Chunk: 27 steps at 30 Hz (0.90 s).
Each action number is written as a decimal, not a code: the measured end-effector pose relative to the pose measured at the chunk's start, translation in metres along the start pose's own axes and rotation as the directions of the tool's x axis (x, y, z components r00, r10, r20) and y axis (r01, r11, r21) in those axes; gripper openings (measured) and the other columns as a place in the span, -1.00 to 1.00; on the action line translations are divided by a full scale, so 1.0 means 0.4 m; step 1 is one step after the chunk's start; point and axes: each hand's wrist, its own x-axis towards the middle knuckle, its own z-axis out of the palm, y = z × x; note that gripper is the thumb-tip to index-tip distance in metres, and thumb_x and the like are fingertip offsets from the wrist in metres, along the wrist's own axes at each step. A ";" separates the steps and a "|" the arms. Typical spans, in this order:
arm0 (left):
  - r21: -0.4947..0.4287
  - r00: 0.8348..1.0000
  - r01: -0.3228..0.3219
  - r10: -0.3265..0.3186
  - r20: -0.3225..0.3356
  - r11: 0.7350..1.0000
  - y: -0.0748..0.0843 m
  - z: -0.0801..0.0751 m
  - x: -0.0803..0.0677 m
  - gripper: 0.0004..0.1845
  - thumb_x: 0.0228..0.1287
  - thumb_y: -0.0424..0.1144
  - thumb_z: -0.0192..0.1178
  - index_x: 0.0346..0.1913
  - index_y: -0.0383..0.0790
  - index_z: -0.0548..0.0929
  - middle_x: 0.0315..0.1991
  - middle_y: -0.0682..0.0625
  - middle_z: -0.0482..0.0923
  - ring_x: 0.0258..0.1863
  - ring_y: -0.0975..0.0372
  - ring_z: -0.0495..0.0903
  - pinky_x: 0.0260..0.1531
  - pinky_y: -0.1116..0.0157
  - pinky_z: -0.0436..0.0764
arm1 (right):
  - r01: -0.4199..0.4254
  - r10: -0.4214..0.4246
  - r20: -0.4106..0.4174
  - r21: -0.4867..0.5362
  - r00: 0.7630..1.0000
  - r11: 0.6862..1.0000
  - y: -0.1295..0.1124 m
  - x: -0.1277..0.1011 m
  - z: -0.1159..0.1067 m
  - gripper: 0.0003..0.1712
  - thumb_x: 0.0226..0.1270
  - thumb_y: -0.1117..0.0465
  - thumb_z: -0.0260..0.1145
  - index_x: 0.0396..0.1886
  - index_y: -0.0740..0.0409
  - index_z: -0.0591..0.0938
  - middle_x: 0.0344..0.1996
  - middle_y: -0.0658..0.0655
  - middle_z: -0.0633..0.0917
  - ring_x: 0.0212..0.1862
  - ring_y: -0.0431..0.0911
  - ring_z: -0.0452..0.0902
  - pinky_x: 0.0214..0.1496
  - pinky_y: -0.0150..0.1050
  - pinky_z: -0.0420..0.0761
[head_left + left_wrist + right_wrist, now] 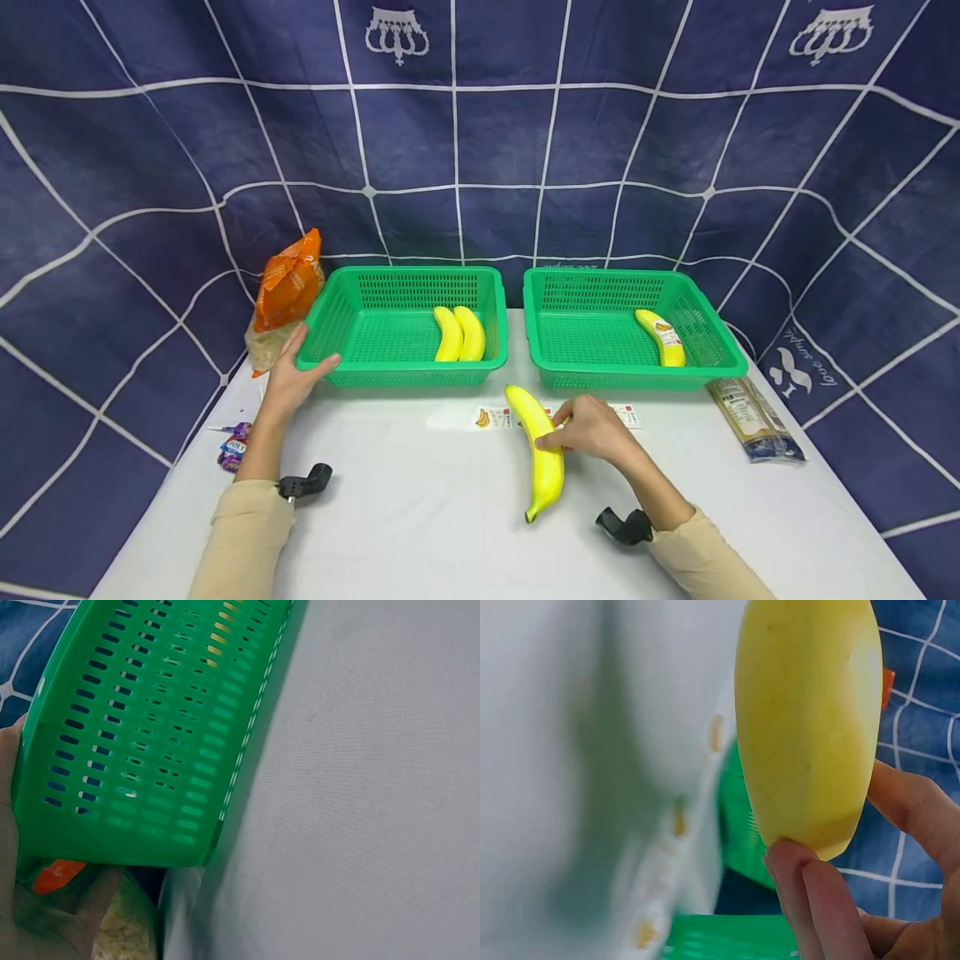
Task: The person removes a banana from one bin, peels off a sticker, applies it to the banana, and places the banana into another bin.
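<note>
My right hand pinches a yellow banana between thumb and fingers, above the white table. In the right wrist view the banana fills the upper middle, with fingertips against its lower end. A strip of banana-printed stickers lies under and behind the banana, partly hidden. My left hand rests at the front left corner of the left green basket, thumb along the front rim and fingers extended by the end wall. Two bananas lie in that basket.
The right green basket holds one banana with a sticker on it. An orange bag stands left of the left basket. Small purple packets lie at the left, and a flat package at the right.
</note>
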 end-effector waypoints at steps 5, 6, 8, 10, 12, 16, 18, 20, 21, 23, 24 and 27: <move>-0.002 1.000 0.004 -0.004 0.001 1.000 -0.006 0.002 -0.002 0.04 0.21 0.11 0.31 0.57 0.00 -0.11 0.61 0.03 -0.27 0.57 -0.11 -0.28 0.45 -0.27 -0.13 | -0.034 0.034 -0.005 0.023 0.999 0.999 0.049 -0.026 0.052 -0.51 -0.25 -0.04 0.65 -0.35 0.16 0.72 -0.64 0.02 0.66 -0.54 -0.14 0.53 -0.47 -0.31 0.42; 0.002 1.000 0.005 -0.005 0.000 1.000 -0.007 0.002 -0.001 0.04 0.21 0.12 0.30 0.57 0.00 -0.11 0.61 0.03 -0.27 0.57 -0.11 -0.28 0.45 -0.27 -0.13 | -0.038 0.038 0.003 0.033 0.999 0.999 0.057 -0.031 0.061 -0.51 -0.25 -0.03 0.65 -0.36 0.17 0.71 -0.63 0.02 0.65 -0.55 -0.14 0.53 -0.48 -0.31 0.43; 0.008 1.000 0.005 -0.005 0.000 1.000 -0.010 0.001 0.000 0.03 0.21 0.11 0.30 0.57 0.00 -0.12 0.61 0.03 -0.27 0.57 -0.11 -0.28 0.45 -0.27 -0.13 | -0.044 0.043 0.019 0.055 0.999 0.998 0.070 -0.041 0.076 -0.52 -0.24 -0.02 0.65 -0.37 0.19 0.71 -0.62 0.04 0.65 -0.55 -0.13 0.54 -0.49 -0.32 0.45; 0.010 1.000 0.003 -0.003 0.000 1.000 -0.012 0.000 0.002 0.03 0.22 0.11 0.30 0.57 0.00 -0.12 0.61 0.02 -0.27 0.57 -0.11 -0.28 0.45 -0.27 -0.14 | -0.056 0.053 0.035 0.079 0.998 0.995 0.082 -0.048 0.089 -0.52 -0.23 0.00 0.65 -0.37 0.21 0.71 -0.60 0.04 0.66 -0.55 -0.12 0.55 -0.51 -0.32 0.47; 0.007 1.000 -0.001 0.001 0.004 1.000 -0.014 0.000 0.003 0.03 0.22 0.10 0.30 0.57 0.00 -0.12 0.61 0.02 -0.27 0.57 -0.11 -0.28 0.45 -0.27 -0.14 | -0.069 0.065 0.044 0.096 0.997 0.993 0.091 -0.053 0.097 -0.53 -0.23 0.01 0.65 -0.38 0.23 0.71 -0.59 0.05 0.66 -0.55 -0.12 0.57 -0.51 -0.32 0.49; -0.015 1.000 0.006 -0.006 0.008 1.000 -0.016 0.001 0.001 0.04 0.22 0.11 0.30 0.57 0.00 -0.13 0.61 0.04 -0.29 0.57 -0.10 -0.30 0.45 -0.28 -0.15 | -0.085 0.081 0.046 0.099 0.996 0.991 0.101 -0.055 0.100 -0.53 -0.22 0.01 0.65 -0.39 0.23 0.71 -0.57 0.06 0.66 -0.55 -0.12 0.57 -0.50 -0.32 0.51; -0.020 1.000 0.014 -0.014 0.007 1.000 -0.016 0.002 -0.001 0.04 0.22 0.11 0.30 0.57 0.00 -0.13 0.61 0.05 -0.30 0.57 -0.10 -0.31 0.45 -0.28 -0.15 | -0.085 0.080 0.051 0.098 0.995 0.992 0.103 -0.054 0.098 -0.53 -0.22 0.01 0.65 -0.40 0.24 0.71 -0.58 0.06 0.66 -0.55 -0.11 0.57 -0.51 -0.32 0.52; -0.019 1.000 0.018 -0.018 0.003 1.000 -0.017 0.002 -0.001 0.03 0.23 0.10 0.30 0.57 0.00 -0.13 0.61 0.05 -0.30 0.57 -0.09 -0.31 0.45 -0.28 -0.15 | -0.083 0.078 0.059 0.101 0.995 0.991 0.104 -0.053 0.096 -0.54 -0.22 0.01 0.65 -0.41 0.23 0.71 -0.59 0.06 0.67 -0.55 -0.11 0.57 -0.51 -0.32 0.52; -0.019 1.000 0.017 -0.017 0.001 1.000 -0.016 0.003 -0.001 0.04 0.23 0.10 0.30 0.57 -0.01 -0.13 0.61 0.05 -0.29 0.57 -0.09 -0.31 0.45 -0.27 -0.15 | -0.083 0.077 0.064 0.104 0.995 0.991 0.104 -0.052 0.095 -0.55 -0.21 0.02 0.65 -0.42 0.23 0.71 -0.59 0.06 0.67 -0.55 -0.11 0.57 -0.51 -0.32 0.52; -0.013 1.000 0.016 -0.016 0.000 1.000 -0.014 0.003 0.000 0.03 0.23 0.10 0.30 0.57 -0.01 -0.13 0.61 0.06 -0.29 0.57 -0.09 -0.30 0.45 -0.27 -0.15 | -0.083 0.075 0.070 0.111 0.995 0.990 0.104 -0.052 0.094 -0.56 -0.21 0.03 0.65 -0.43 0.23 0.71 -0.60 0.06 0.67 -0.55 -0.11 0.58 -0.51 -0.32 0.52; -0.009 1.000 0.015 -0.015 0.001 1.000 -0.013 0.003 0.002 0.03 0.23 0.10 0.30 0.57 -0.01 -0.13 0.61 0.05 -0.28 0.57 -0.10 -0.30 0.45 -0.28 -0.14 | -0.083 0.075 0.073 0.115 0.995 0.990 0.105 -0.053 0.094 -0.57 -0.20 0.03 0.65 -0.42 0.23 0.71 -0.60 0.06 0.67 -0.55 -0.11 0.58 -0.51 -0.32 0.53; 0.006 1.000 0.017 -0.017 0.010 1.000 -0.009 0.002 0.006 0.04 0.22 0.12 0.29 0.58 0.00 -0.13 0.61 0.05 -0.29 0.57 -0.13 -0.29 0.44 -0.29 -0.13 | -0.087 0.076 0.082 0.129 0.994 0.988 0.108 -0.055 0.094 -0.55 -0.19 0.03 0.65 -0.40 0.25 0.71 -0.58 0.07 0.67 -0.54 -0.11 0.58 -0.49 -0.32 0.54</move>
